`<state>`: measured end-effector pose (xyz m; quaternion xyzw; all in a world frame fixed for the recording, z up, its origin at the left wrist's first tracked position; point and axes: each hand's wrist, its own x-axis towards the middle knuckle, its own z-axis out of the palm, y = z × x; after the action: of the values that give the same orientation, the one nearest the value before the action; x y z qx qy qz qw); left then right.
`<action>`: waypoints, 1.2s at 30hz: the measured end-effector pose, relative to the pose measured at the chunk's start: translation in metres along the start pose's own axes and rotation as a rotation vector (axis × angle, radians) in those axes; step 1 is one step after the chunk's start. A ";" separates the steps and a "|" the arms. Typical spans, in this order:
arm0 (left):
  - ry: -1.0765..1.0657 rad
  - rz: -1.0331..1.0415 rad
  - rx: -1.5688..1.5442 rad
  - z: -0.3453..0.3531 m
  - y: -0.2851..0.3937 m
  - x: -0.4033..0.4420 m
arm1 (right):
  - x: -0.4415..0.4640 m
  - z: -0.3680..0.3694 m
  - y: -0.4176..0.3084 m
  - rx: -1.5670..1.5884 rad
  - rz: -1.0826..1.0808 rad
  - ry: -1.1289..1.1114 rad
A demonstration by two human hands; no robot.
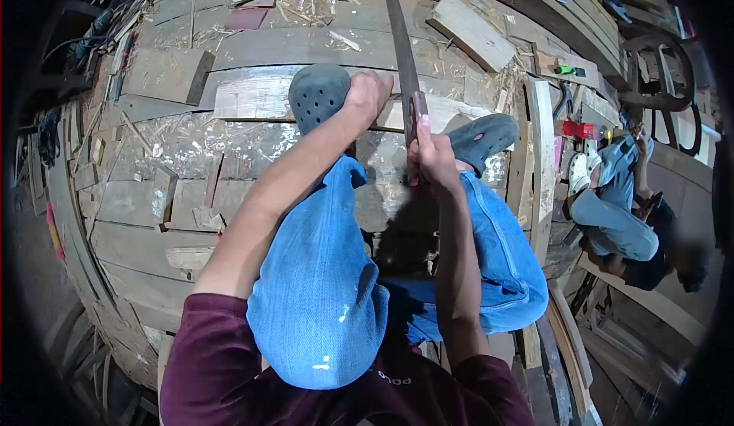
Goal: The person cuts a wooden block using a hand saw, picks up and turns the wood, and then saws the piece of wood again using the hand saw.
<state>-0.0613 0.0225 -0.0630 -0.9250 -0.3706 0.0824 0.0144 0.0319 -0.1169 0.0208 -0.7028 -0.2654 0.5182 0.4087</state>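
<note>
A handsaw is in my right hand (434,158), whose fingers wrap its reddish-brown handle (419,109). The long saw blade (399,32) points away from me and crosses a pale wooden board (252,96). On that board, just left of the blade, my left hand (368,97) is closed at the edge, its fingertips partly hidden. My left foot, in a dark clog (317,96), stands on the board beside that hand. The other clog (485,139) rests at the board's right part, right of the saw.
Offcuts and shavings litter the plank floor (306,48). A short wood block (472,32) lies at the far right of the saw. An upright-running batten (543,166) and a red-handled tool (585,130) are to the right. Another person (627,220) sits beyond them.
</note>
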 end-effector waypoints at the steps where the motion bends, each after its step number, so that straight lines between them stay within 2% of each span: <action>1: -0.016 -0.012 0.003 -0.002 -0.001 0.001 | 0.001 0.002 0.001 0.002 -0.011 -0.013; 3: -0.018 0.011 0.017 -0.003 0.000 -0.001 | 0.002 0.004 -0.001 0.003 -0.039 -0.032; 8: 0.022 0.033 0.044 0.000 0.003 -0.004 | -0.024 0.007 -0.014 -0.131 0.171 0.049; 10: 0.022 0.106 0.102 -0.001 0.001 -0.007 | -0.033 0.010 0.001 -0.097 0.114 0.059; 11: 0.080 0.129 0.153 0.001 -0.002 -0.007 | -0.035 0.008 0.006 -0.086 0.080 0.062; 13: 0.191 0.188 0.243 0.009 -0.001 -0.010 | -0.062 0.004 0.003 -0.070 0.215 0.070; 15: 0.147 0.164 0.234 0.007 -0.008 0.017 | -0.094 0.002 0.004 -0.036 0.266 0.056; 17: 0.059 0.212 0.131 0.005 -0.007 0.014 | -0.119 -0.013 0.071 0.062 0.308 0.075; 18: 0.071 0.217 0.112 0.004 -0.010 0.015 | -0.123 -0.006 0.063 0.125 0.297 0.059; 19: 0.082 0.225 0.104 0.004 -0.012 0.017 | -0.126 0.004 0.053 -0.003 0.277 0.114; 21: 0.075 0.171 0.066 0.005 -0.014 0.019 | -0.125 0.010 0.057 0.080 0.226 0.074; 23: 0.066 0.157 0.068 0.006 -0.012 0.018 | -0.125 0.004 0.047 0.019 0.309 0.088; 24: 0.083 0.177 -0.022 0.013 -0.014 0.021 | -0.124 0.006 0.058 0.099 0.279 0.115; 27: 0.125 0.191 -0.034 0.010 -0.014 0.015 | -0.120 0.002 0.062 0.136 0.244 0.106; 28: 0.171 0.204 0.049 0.013 -0.015 0.013 | -0.116 0.002 0.064 0.167 0.219 0.087; 31: 0.098 0.146 -0.021 0.009 -0.012 0.015 | -0.102 0.007 0.055 0.176 0.167 0.070; 32: 0.052 0.115 -0.031 0.003 -0.010 0.014 | -0.098 0.010 0.045 0.020 0.123 0.153; 33: 0.031 0.111 -0.046 0.003 -0.010 0.016 | -0.092 0.010 0.037 0.002 0.089 0.168; 35: -0.011 0.105 -0.076 0.003 -0.010 0.019 | -0.074 0.009 0.024 -0.032 0.021 0.199; 36: -0.012 0.173 -0.008 0.001 -0.011 0.018 | -0.061 0.007 0.022 -0.023 -0.061 0.202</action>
<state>-0.0567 0.0427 -0.0656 -0.9531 -0.2899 0.0872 0.0013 0.0047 -0.1753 0.0322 -0.7477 -0.2504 0.4290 0.4408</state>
